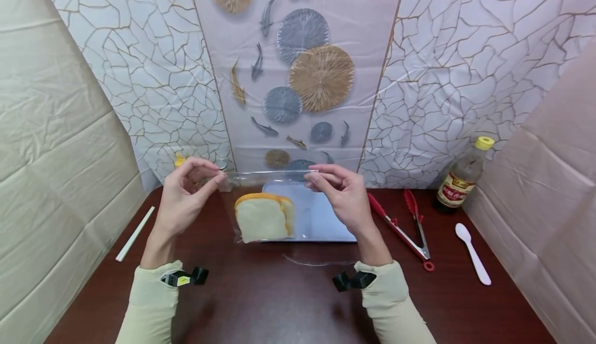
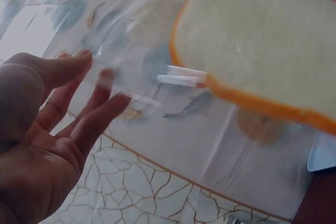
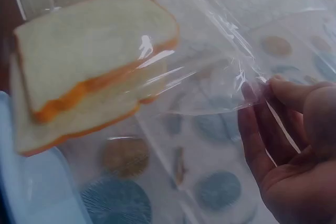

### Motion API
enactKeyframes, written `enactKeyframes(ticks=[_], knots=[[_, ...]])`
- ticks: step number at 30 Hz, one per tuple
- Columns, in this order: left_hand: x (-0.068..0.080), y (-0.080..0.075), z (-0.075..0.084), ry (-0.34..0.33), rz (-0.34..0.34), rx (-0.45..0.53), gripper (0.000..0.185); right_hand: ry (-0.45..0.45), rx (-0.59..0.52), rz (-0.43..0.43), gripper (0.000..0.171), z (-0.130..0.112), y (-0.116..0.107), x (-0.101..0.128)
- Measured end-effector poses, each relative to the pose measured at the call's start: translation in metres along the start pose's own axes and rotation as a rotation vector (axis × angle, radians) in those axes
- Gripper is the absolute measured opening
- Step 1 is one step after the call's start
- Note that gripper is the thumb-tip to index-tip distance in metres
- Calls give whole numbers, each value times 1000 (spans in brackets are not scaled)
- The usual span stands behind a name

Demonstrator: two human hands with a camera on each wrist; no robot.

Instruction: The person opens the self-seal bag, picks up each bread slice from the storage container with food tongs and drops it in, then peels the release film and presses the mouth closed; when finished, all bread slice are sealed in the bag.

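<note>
Now both hands' (image 1: pixel 186 191) (image 1: pixel 337 191) pinching grips on bag (image 1: pixel 270 178) top.

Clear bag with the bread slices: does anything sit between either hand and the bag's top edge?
Nothing visible does. The left hand and right hand each already pinch a top corner of the clear bag, held up above the table. The bread slices hang inside it, in front of the blue tray.
</note>
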State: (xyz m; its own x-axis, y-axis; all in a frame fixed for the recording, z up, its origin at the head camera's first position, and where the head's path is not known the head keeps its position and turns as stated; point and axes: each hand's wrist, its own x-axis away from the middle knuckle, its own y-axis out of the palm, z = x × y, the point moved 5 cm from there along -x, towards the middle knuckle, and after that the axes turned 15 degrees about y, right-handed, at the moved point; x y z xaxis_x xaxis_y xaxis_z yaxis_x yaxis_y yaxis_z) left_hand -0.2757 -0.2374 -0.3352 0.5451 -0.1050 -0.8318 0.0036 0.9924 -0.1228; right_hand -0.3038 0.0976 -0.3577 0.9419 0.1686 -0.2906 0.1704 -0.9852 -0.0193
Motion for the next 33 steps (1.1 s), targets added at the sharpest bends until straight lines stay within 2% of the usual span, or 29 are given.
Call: enactKeyframes(ticks=[3,6,10,12,14,16,19,22,25,28,33], knots=[[1,-9,1,-18,26,57,26,8,-73,-29,25,6,17,0],[2,-25,5,-18,75,92,28,56,-158,-71,24,15,36,0],[5,-54,10,1,113,79,29,182,-234,-141,24,31,66,-2],[6,-70,6,-39,111,57,29,259,-246,-165,26,44,81,-7],[8,-85,-7,-141,76,18,28,331,-259,-173,27,62,97,-17],[15,-99,-29,-286,27,-54,26,404,-262,-168,27,85,112,-27],[37,-117,-70,-504,-38,-170,30,499,-227,-149,25,121,134,-41],[63,-123,-107,-662,-21,-249,39,556,-139,-87,21,146,148,-49],[82,-120,-134,-761,35,-335,42,571,-49,3,19,156,155,-57],[92,-114,-150,-810,52,-462,43,597,38,66,27,160,158,-64],[101,-110,-160,-831,67,-623,40,634,266,8,44,163,165,-70]])
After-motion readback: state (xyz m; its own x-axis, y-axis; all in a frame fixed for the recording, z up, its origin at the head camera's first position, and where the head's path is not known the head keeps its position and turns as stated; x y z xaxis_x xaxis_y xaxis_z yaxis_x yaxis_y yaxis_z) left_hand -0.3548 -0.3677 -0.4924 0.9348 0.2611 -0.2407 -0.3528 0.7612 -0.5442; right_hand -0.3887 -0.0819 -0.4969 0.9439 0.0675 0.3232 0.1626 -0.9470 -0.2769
